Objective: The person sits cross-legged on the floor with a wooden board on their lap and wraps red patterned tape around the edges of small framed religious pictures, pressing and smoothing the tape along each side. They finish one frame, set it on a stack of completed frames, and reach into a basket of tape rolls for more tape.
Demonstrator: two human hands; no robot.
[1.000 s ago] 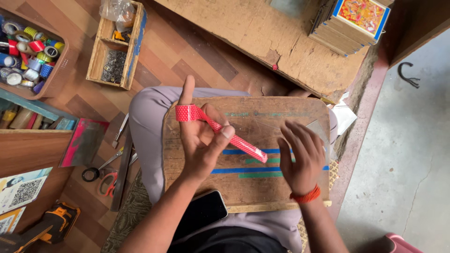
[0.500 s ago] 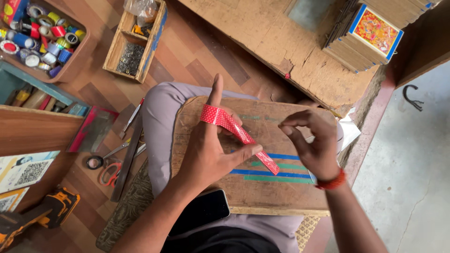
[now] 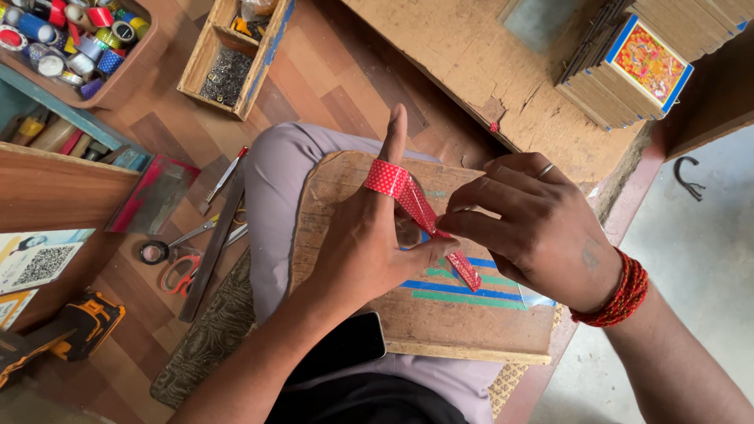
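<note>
1. Left hand (image 3: 369,243): index finger straight up, wearing a roll of red dotted tape (image 3: 390,177) like a ring; thumb pressed sideways against the pulled-out strip.
2. Right hand (image 3: 534,228): fingers curled together, tips pinching the red tape strip (image 3: 440,235) about mid-length. Ring on one finger, red thread bracelet (image 3: 620,290) at the wrist.
3. Strip runs diagonally down-right from the roll; free end hangs just above the wooden board (image 3: 338,196).
4. Board lies across the person's lap. Blue and green tape strips (image 3: 463,292) stuck flat on it, parallel, under the hands.
5. Black phone (image 3: 345,349) on the lap, touching the board's near edge.
6. Floor, left of the knee: red-handled scissors (image 3: 184,271), a dark flat bar (image 3: 214,243), a yellow-black power drill (image 3: 75,326) further out.
7. Top left: tray of assorted tape rolls (image 3: 71,39); beside it a wooden box (image 3: 228,55) with small dark hardware.
8. Top right: stack of framed pictures (image 3: 628,63) on a worn low wooden surface (image 3: 471,55).
</note>
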